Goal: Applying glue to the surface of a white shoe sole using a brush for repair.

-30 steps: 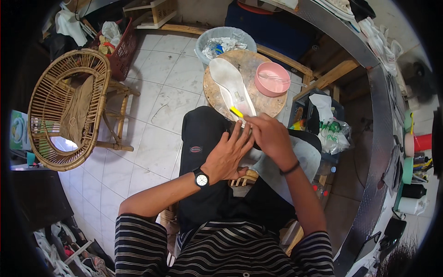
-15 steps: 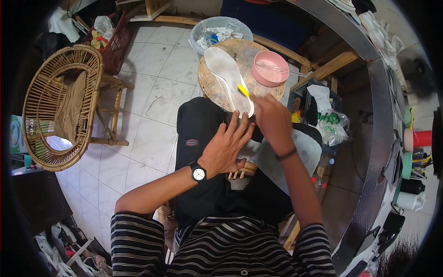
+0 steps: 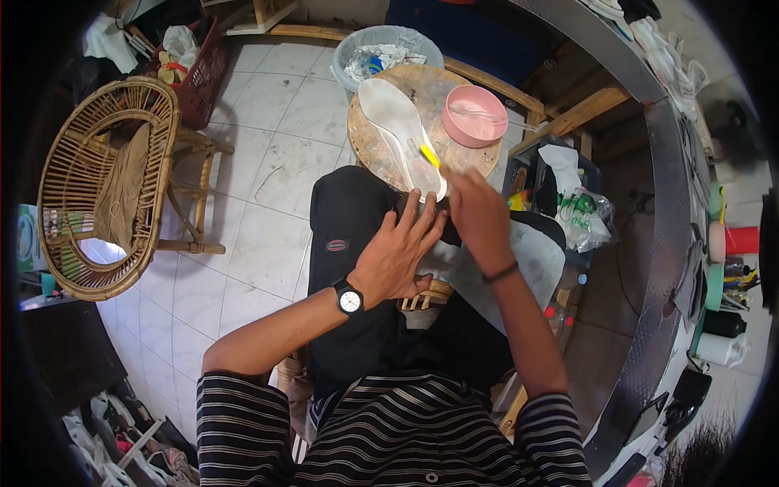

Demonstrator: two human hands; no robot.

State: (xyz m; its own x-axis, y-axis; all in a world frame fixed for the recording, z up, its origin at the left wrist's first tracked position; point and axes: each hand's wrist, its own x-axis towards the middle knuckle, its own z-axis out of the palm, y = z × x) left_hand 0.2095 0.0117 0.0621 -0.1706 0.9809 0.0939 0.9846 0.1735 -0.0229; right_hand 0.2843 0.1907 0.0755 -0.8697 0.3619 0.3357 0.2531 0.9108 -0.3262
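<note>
A white shoe sole (image 3: 388,104) lies on a small round wooden table (image 3: 362,146), its heel end toward me. At that near end rest the spread fingertips of my left hand (image 3: 393,253), which is open and pressing lightly on the edge. My right hand (image 3: 481,215) is closed round a small brush (image 3: 429,155); its yellow head is over the sole's right side near the heel, and its handle is mostly hidden by blurred fingers. Right of the sole stands a pink bowl (image 3: 474,118) with a clear utensil handle across it.
A lined bin (image 3: 347,61) holding crumpled white waste stands behind the table. To the left is a rattan chair (image 3: 166,162), with a dark red basket (image 3: 203,85) beyond. A grey sheet (image 3: 527,276) covers my right thigh; a crate with plastic bags (image 3: 584,219) sits to the right.
The yellow brush head has shifted very slightly along the sole, with the right hand moving along. My left fingertips stay at the near end.
</note>
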